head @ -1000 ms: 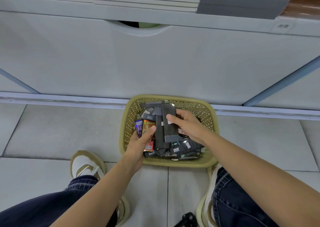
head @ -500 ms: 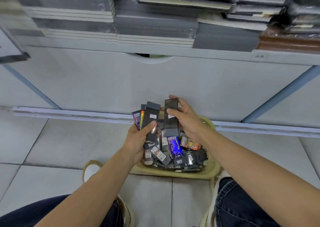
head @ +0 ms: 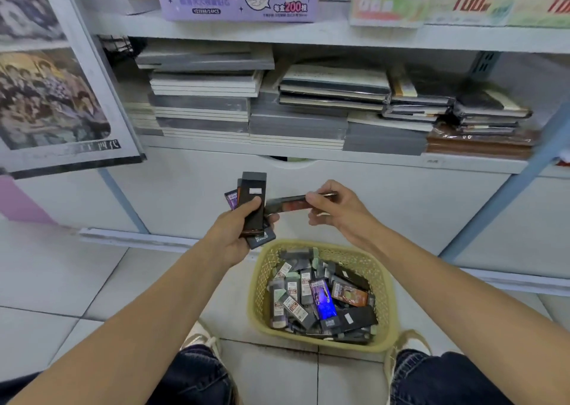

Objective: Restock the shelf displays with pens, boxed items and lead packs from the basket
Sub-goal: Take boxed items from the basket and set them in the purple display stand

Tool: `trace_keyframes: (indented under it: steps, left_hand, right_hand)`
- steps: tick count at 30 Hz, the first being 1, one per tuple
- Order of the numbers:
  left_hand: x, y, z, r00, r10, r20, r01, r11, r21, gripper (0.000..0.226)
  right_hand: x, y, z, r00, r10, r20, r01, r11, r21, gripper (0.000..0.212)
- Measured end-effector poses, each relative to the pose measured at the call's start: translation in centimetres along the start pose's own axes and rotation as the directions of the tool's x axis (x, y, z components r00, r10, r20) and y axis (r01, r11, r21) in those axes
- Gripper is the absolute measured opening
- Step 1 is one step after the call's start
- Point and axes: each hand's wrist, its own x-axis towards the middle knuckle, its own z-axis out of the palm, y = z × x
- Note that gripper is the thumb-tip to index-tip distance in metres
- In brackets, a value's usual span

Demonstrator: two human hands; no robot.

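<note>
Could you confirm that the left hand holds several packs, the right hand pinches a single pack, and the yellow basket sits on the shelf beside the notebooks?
Not quite: the head view shows the yellow basket on the tiled floor below the shelf, not beside the notebooks. The rest holds: the left hand grips several packs and the right hand pinches a single pack.

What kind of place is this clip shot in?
Most likely a stationery shop aisle: stacked notebooks on a white shelf, a purple display box marked 2B 0.5 above, and a yellow basket of small packs on the tiled floor.
</note>
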Motion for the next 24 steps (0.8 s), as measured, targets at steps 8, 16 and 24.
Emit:
trace_keyframes:
  steps: [8, 16, 24]
  left_hand:
    - [-1.7, 3.3, 1.9, 0.989, 0.149, -0.017, -0.150, 0.987, -0.064, 0.012]
    - [-4.4, 10.0, 5.5, 0.902, 0.412, 0.127, -0.432, 0.867, 0.249, 0.015]
    - [-6.6, 18.4, 10.0, 0.796, 0.554, 0.246, -0.601, 0.772, 0.207, 0.028]
  right_hand:
    - [-1.1, -1.6, 2.1, 0.995, -0.102, -0.024, 0.096, 0.978, -0.188, 0.034]
    - [0.2, -8.0, 6.0, 0.934, -0.272, 0.233, 0.323, 0.920, -0.221, 0.057]
    - [2.9, -18.4, 8.3, 0.826, -0.539, 0.166, 0.563, 0.803, -0.194, 0.031]
